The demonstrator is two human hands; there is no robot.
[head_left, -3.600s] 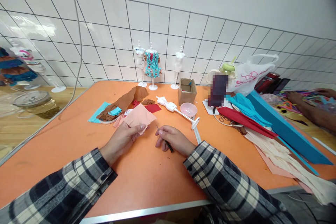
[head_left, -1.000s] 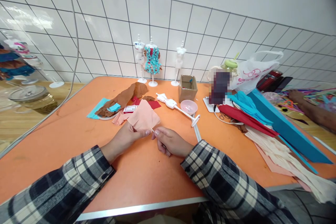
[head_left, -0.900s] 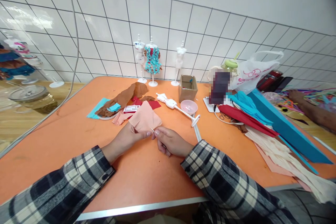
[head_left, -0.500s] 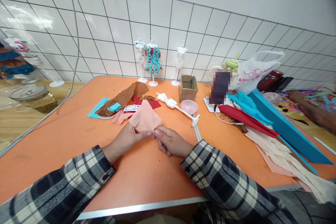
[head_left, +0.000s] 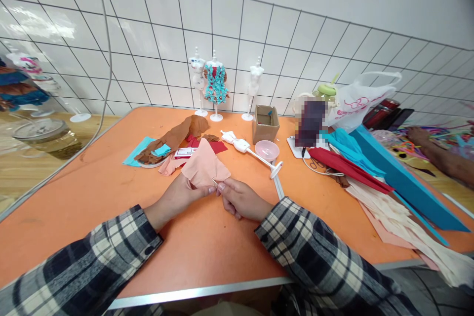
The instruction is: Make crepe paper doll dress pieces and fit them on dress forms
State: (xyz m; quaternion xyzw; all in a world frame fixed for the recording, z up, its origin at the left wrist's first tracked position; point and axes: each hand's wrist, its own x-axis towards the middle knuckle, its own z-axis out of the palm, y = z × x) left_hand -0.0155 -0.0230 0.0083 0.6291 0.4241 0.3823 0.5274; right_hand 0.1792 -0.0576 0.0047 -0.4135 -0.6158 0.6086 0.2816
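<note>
A folded piece of pink crepe paper point(head_left: 206, 164) is pinched at its lower edge by my left hand point(head_left: 187, 191), thumb on the near side. Close beside it, my right hand point(head_left: 242, 196) is closed, thumb against the fingers, gripping a thin pale stick point(head_left: 215, 182) like a toothpick. The stick's tip lies against the paper. The two thumbs nearly meet. Just beyond the paper are a red-and-white packet point(head_left: 186, 152) and red crepe paper point(head_left: 218, 146). A small white mannequin point(head_left: 241, 145) lies on its side past my right hand.
Small mannequins point(head_left: 255, 81) stand along the tiled wall, one dressed in turquoise point(head_left: 216, 84). A cardboard box point(head_left: 265, 131) and pink bowl point(head_left: 267, 150) sit on the orange table point(head_left: 185, 252). Crepe strips point(head_left: 351, 170) spread at right. Another person's arm point(head_left: 444, 155) reaches in farther right.
The thin stick has tilted and shifted slightly up and left against the pink paper. The paper's top has risen a little. Both hands stay nearly in place.
</note>
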